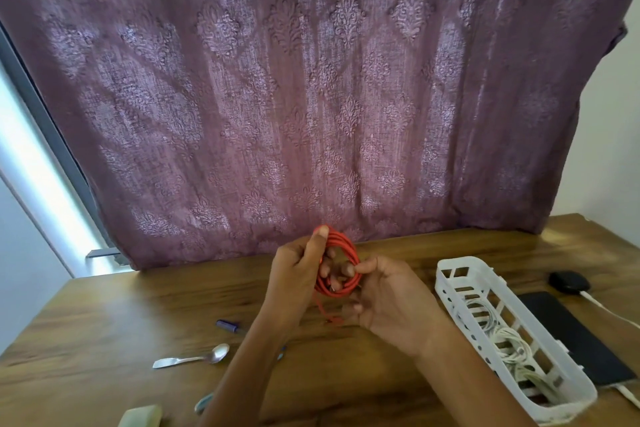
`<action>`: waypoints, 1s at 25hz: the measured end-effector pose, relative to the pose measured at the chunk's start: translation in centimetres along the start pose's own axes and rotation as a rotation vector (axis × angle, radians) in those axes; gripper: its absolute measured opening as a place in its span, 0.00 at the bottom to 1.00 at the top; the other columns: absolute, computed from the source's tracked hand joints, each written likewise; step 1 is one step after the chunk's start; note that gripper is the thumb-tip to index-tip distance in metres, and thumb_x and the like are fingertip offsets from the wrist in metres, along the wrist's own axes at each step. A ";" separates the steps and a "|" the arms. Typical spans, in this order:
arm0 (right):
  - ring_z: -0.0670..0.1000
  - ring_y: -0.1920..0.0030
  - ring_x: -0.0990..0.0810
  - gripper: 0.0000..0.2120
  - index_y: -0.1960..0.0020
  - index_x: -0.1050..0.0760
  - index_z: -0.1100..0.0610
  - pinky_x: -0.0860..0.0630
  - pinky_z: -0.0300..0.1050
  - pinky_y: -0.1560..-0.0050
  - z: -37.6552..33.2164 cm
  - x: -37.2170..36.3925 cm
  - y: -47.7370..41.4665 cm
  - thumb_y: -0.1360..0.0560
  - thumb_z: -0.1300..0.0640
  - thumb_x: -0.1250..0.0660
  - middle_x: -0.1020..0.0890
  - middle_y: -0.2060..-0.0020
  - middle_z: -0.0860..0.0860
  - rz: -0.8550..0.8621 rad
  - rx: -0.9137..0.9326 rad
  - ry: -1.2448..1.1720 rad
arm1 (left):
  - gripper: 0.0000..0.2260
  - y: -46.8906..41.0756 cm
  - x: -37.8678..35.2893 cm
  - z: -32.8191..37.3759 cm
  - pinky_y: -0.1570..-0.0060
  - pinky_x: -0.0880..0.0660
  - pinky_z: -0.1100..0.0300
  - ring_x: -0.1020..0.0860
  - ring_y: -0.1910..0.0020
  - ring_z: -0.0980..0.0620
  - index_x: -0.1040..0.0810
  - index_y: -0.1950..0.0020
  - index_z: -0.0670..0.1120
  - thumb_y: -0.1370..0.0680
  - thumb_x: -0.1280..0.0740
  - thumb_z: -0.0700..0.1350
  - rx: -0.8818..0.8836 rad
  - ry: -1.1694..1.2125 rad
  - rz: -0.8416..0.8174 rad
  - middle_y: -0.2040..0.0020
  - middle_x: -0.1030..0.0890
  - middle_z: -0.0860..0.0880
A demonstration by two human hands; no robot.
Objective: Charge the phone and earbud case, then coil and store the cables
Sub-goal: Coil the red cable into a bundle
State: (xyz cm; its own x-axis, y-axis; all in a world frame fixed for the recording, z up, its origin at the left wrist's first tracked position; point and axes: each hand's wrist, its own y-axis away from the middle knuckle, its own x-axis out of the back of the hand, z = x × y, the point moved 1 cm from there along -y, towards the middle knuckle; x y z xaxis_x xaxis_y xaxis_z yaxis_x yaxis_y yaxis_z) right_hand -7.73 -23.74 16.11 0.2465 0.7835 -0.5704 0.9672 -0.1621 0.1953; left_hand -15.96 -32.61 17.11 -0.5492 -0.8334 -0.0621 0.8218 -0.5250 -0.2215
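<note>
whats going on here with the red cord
A person holds a coiled red cable above the wooden table: the left hand grips the loops, the right hand pinches them. The white basket holds white cables. Right of it sit the phone and earbud case, each with a white cable at it.

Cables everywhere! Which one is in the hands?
The red cable, coiled into a ring and gripped by the left hand and right hand. The white cables lie in the white basket instead.
</note>
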 end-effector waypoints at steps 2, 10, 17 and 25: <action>0.46 0.62 0.26 0.09 0.67 0.20 0.55 0.36 0.37 0.69 -0.5 0.0 0.1 0.34 0.60 0.39 0.20 0.63 0.51 -0.003 0.010 0.043 | 0.18 -0.2 -0.1 -0.5 0.76 0.28 0.61 0.27 0.79 0.52 0.28 0.69 0.41 0.21 0.40 0.48 -0.030 -0.033 0.031 0.79 0.29 0.50; 0.52 0.52 0.17 0.12 0.51 0.21 0.55 0.21 0.45 0.49 -0.3 0.6 0.2 0.34 0.63 0.25 0.15 0.57 0.53 0.261 0.370 0.570 | 0.06 0.2 -0.3 -0.9 0.67 0.26 0.54 0.25 0.72 0.55 0.26 0.53 0.48 0.23 0.37 0.49 -0.092 -0.119 0.197 0.69 0.20 0.47; 0.44 0.67 0.20 0.06 0.60 0.25 0.56 0.25 0.35 0.66 -0.3 0.4 0.3 0.30 0.55 0.29 0.18 0.67 0.47 0.664 0.678 1.101 | 0.10 0.9 -0.7 -1.5 0.63 0.27 0.67 0.24 0.67 0.63 0.27 0.42 0.49 0.22 0.40 0.49 -0.134 -0.166 0.124 0.64 0.20 0.53; 0.43 0.69 0.21 0.07 0.61 0.23 0.56 0.27 0.35 0.65 -2.1 0.5 1.0 0.26 0.62 0.35 0.20 0.73 0.47 0.503 0.620 0.923 | 0.09 0.6 1.2 -1.8 0.61 0.24 0.58 0.24 0.66 0.60 0.21 0.51 0.51 0.21 0.40 0.49 -0.177 -0.303 0.080 0.67 0.21 0.54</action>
State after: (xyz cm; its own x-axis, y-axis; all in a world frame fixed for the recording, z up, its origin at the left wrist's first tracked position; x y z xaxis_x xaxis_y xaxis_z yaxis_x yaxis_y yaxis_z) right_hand -6.79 -22.21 17.70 0.7099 0.6420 0.2896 0.7038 -0.6310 -0.3263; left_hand -16.45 -33.62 15.16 -0.3927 -0.8977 0.1998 0.8065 -0.4406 -0.3942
